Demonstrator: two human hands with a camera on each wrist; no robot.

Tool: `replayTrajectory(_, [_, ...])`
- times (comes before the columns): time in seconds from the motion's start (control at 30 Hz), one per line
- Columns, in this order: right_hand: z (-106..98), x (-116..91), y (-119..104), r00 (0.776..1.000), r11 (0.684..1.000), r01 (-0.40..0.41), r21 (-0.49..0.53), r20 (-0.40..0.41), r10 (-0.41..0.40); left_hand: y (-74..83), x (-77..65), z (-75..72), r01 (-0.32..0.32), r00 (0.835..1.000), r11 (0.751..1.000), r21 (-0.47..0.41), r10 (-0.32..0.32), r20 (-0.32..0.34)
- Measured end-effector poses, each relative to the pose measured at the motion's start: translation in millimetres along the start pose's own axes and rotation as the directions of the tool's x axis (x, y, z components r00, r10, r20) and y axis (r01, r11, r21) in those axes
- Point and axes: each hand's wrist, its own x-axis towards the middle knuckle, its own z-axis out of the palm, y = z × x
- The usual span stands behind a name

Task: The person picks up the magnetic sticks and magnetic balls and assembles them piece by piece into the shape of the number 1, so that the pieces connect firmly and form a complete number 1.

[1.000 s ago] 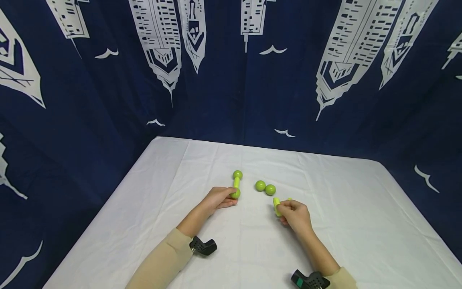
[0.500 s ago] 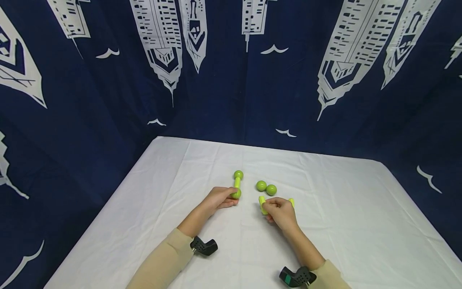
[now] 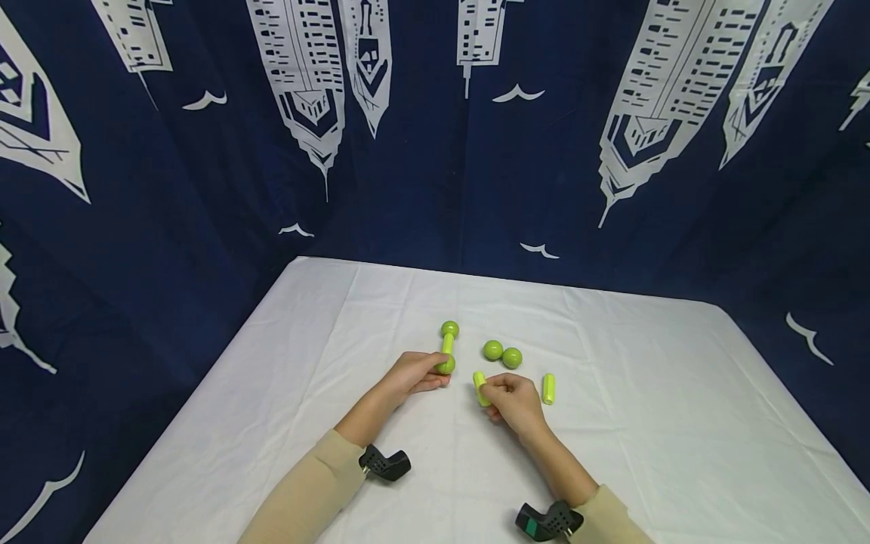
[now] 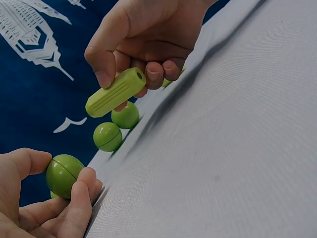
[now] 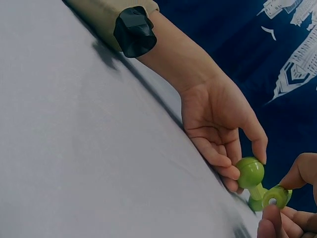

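Note:
In the head view, a lime green dumbbell-shaped piece [image 3: 447, 344], two balls joined by a short rod, points away from me. My left hand [image 3: 408, 372] pinches its near ball [image 4: 64, 176] between thumb and fingers. To the right of it, my right hand [image 3: 518, 404] holds a loose green rod [image 3: 479, 387] between thumb and fingertips. The left wrist view shows this rod ridged along its side, with a small hole in its end, raised above the cloth. In the right wrist view, the rod's end overlaps the dumbbell-shaped piece [image 5: 256, 190].
Two green balls [image 3: 492, 350] lie side by side beyond my right hand. A second green rod [image 3: 548, 388] lies to the right of that hand. White cloth [image 3: 646, 423] covers the table, and a navy curtain [image 3: 435, 189] with white city prints hangs behind.
My right hand has moved left with the rod, toward the dumbbell-shaped piece, uncovering the second rod on the table. The left hand keeps its grip in about the same place.

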Motion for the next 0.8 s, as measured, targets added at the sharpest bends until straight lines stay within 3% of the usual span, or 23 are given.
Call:
replayTrajectory(0.47, [26,0,0,0.998,1.000,-0.001,0.010,0.069,0.000,0.9,-0.4,0.1,0.003,1.000,1.000,-0.020,-0.002,0.004])
replayTrajectory(0.8, [38,1,2,0.991,0.998,-0.047,0.046,0.128,0.041,-0.2,0.3,0.3,0.006,1.000,1.000,-0.019,-0.007,-0.019])
